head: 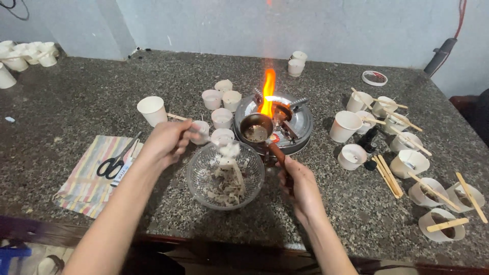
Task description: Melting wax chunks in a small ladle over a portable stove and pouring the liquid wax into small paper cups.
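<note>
My left hand (165,142) is above the left rim of a clear glass bowl (198,175) of pale wax flakes, gripping a spoon (224,149) that lifts a heap of flakes over the bowl. My right hand (300,186) grips the brown handle of a small metal pot (256,128). The pot rests on a round metal burner (300,127), where an orange flame (268,91) rises just behind it. Some residue lies in the pot's bottom.
Several white paper cups (222,100) stand behind the bowl. More cups with wooden sticks (407,163) crowd the right side. Black scissors (114,164) lie on a striped cloth (84,178) at left. One cup (152,110) stands alone.
</note>
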